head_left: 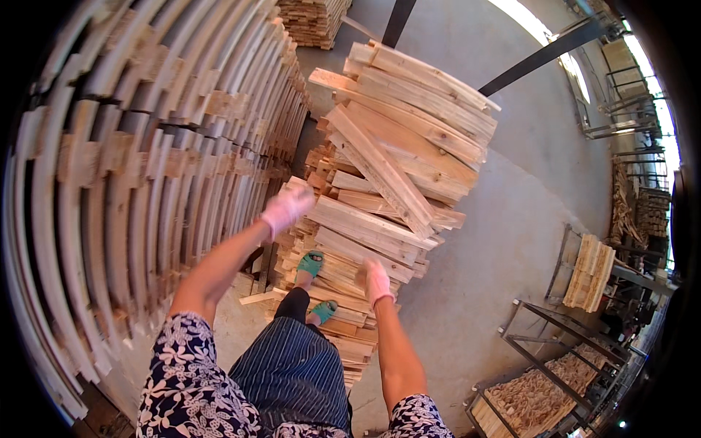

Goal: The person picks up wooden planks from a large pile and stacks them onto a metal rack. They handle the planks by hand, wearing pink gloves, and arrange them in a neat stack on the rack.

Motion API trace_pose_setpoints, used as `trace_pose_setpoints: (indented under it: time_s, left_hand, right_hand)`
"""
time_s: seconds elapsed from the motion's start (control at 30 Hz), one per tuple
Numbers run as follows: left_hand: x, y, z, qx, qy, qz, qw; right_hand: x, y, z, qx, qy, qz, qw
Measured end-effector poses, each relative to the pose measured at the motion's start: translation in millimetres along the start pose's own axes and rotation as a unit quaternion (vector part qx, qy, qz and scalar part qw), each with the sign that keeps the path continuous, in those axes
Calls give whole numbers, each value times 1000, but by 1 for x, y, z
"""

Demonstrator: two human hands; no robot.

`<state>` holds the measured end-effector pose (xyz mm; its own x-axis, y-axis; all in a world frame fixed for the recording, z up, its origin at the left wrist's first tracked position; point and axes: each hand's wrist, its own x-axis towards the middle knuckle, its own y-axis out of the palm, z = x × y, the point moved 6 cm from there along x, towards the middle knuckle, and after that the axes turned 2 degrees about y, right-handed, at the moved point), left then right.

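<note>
Pine planks (380, 212) lay just ahead of both hands, long axes crosswise | left hand (286, 206) nearer, touching | right hand (377, 281) alongside | both blurred, grip state indeterminable.

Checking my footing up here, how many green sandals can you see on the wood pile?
2. One green sandal sits on the loose boards just below the gloved left hand; the other sandal is lower, nearer the striped trouser leg, left of the right hand.

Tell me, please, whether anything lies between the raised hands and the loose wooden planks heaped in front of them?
Nothing visible does. The left hand in its pink glove hovers at the heap of pale loose wooden planks, and the right hand is just above its lower boards.
</note>
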<state>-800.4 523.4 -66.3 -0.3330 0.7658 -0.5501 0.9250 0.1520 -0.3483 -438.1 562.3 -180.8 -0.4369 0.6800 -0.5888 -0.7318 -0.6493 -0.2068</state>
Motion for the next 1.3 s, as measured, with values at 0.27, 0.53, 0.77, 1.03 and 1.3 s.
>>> trace_pose_setpoints:
  time_s: [0.27, 0.53, 0.77, 1.03, 1.3]
  left_hand:
    - [217, -57, -19, -276, -48, -114, 953]
    - [328, -37, -49, -425, -10, -57, 903]
    - [302, 5, -74, -376, 72, -181, 906]
    - [235, 29, -21, -469, 73, -84, 876]
    - [156, 59, -25, 288, 191, 16, 938]
  right_hand:
    - [173, 34, 95, 602, 256, -10, 756]
    - [216, -31, 106, -222, -59, -249, 941]
    - [282, -68, 106, 252, 17, -289, 923]
    - [267, -62, 84, 541, -18, -89, 836]
    - [200, -72, 30, 562, 60, -141, 813]
